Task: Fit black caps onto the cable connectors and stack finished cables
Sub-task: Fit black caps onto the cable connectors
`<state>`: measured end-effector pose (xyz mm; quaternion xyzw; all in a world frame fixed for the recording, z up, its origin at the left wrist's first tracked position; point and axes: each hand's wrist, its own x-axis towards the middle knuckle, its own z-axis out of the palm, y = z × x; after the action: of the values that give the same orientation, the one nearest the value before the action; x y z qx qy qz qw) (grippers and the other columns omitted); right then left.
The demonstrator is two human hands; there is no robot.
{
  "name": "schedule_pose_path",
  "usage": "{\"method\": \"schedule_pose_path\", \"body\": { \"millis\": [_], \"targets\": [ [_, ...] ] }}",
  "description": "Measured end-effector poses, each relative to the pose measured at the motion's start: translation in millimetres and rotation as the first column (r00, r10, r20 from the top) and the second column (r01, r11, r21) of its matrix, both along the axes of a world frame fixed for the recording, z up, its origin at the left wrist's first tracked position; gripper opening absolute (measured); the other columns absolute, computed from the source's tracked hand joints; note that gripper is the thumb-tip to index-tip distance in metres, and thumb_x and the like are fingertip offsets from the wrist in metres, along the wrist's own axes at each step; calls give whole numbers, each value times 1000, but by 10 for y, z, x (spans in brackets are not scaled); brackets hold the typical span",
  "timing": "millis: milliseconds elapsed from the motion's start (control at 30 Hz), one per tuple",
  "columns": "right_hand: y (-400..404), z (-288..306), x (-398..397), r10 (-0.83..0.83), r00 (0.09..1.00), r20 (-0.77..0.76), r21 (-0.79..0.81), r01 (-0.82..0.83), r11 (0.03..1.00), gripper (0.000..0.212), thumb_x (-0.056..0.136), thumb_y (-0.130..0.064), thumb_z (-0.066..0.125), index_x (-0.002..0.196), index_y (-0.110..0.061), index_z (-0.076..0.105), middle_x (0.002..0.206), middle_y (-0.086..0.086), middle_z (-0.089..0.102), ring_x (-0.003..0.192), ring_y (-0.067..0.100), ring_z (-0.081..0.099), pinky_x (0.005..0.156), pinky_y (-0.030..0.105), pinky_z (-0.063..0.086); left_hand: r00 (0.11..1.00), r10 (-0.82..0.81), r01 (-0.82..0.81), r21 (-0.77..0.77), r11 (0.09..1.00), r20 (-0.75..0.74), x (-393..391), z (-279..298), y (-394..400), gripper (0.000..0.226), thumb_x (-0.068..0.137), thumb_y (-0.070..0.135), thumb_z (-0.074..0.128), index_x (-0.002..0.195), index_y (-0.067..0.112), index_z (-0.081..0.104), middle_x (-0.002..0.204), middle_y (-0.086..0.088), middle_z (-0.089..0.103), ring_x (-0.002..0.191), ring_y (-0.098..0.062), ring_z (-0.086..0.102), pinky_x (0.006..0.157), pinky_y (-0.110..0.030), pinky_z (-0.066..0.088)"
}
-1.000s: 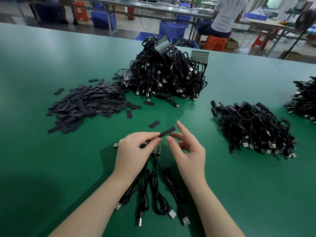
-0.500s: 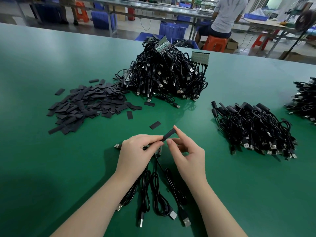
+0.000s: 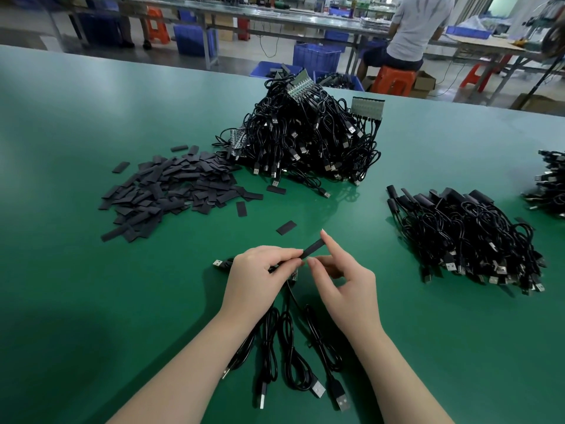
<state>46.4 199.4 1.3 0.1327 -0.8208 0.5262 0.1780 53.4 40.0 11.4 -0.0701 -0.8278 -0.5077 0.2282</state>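
My left hand [image 3: 260, 276] grips the connector end of a black cable [image 3: 287, 347], thumb and fingers closed where the near end of a black cap [image 3: 313, 248] meets it. The connector itself is mostly hidden in my fingers. My right hand [image 3: 342, 280] pinches the cap, index fingertip on its far end and thumb beneath. Several cables trail from under my hands towards me, USB plugs [image 3: 339, 399] lying on the green table [image 3: 91, 301]. The stack of capped cables [image 3: 470, 234] lies to the right.
A heap of loose black caps [image 3: 171, 191] lies at the left, with single caps [image 3: 286, 227] nearer my hands. A tall pile of cables [image 3: 305, 139] sits behind. Another cable pile [image 3: 550, 185] lies at the right edge. A person [image 3: 419, 26] sits at a far bench.
My right index finger and thumb have closed onto the cap, the index tip now on its far end. The left hand has stayed in place.
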Motion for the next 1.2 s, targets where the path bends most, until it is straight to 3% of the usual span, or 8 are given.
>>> {"method": "schedule_pose_path", "body": {
  "millis": [267, 367, 467, 600, 767, 967, 1067, 1200],
  "targets": [
    [3, -47, 15, 26, 994, 103, -30, -23, 999, 62, 89, -25, 72, 145, -29, 45, 91, -33, 69, 81, -2, 67, 69, 5, 44, 998, -53, 52, -25, 998, -23, 19, 42, 20, 23, 80, 10, 73, 92, 28, 79, 83, 25, 72, 83, 3, 67, 77, -21, 53],
    [33, -11, -10, -1, 986, 165, -129, 23, 991, 49, 89, -26, 72, 134, -36, 54, 84, -22, 72, 78, 0, 68, 72, 6, 46, 997, -70, 68, -33, 997, -40, 21, 71, 27, 26, 80, 18, 74, 100, 35, 74, 87, 27, 71, 81, 3, 68, 75, -24, 54],
    [23, 40, -2, 39, 974, 223, -219, 11, 976, 28, 90, -26, 71, 107, -48, 66, 82, -9, 74, 78, 14, 70, 73, 20, 53, 998, -53, 52, 25, 998, 34, 26, 75, 45, 34, 78, 18, 80, 101, 42, 73, 90, 30, 70, 87, 4, 68, 83, -25, 54],
    [-37, 45, 38, 79, 963, 259, -200, -26, 980, 17, 91, -23, 70, 89, -39, 75, 80, -5, 75, 79, 24, 69, 72, 37, 54, 995, -24, 27, -33, 999, 94, 23, 52, 52, 50, 78, 20, 77, 110, 55, 63, 87, 31, 69, 92, -3, 66, 91, -25, 49],
    [-5, 74, 33, 67, 966, 248, -225, -10, 974, 15, 91, -20, 71, 81, -30, 77, 76, -3, 74, 73, 20, 69, 66, 29, 52, 993, -55, 60, -48, 997, 108, 18, 75, 52, 51, 75, 26, 76, 114, 55, 59, 93, 29, 69, 95, 1, 65, 93, -28, 50],
    [13, 197, 39, 62, 964, 257, -376, 41, 926, 16, 89, -24, 70, 74, -23, 74, 72, 1, 74, 67, 6, 67, 62, 11, 49, 998, -49, 53, -209, 976, 24, 16, 54, 0, 34, 80, 27, 75, 113, 34, 72, 110, 25, 67, 110, 10, 55, 99, -21, 44],
    [-1, 233, 56, 83, 965, 249, -421, 31, 907, 15, 82, -37, 67, 78, -24, 75, 75, -2, 75, 71, 3, 69, 65, 9, 48, 997, -54, 66, -234, 970, 60, -5, 39, -27, 25, 84, 20, 73, 105, 34, 75, 100, 25, 70, 100, 10, 60, 89, -18, 48],
    [-28, 207, 60, 136, 962, 238, -416, -26, 909, 17, 91, -14, 68, 81, -25, 76, 90, -10, 77, 83, 2, 71, 72, 11, 50, 996, -58, 68, -173, 983, 63, -7, 27, -24, 27, 84, 13, 73, 102, 32, 77, 93, 28, 69, 95, 7, 62, 82, -15, 49]
  ]
}}
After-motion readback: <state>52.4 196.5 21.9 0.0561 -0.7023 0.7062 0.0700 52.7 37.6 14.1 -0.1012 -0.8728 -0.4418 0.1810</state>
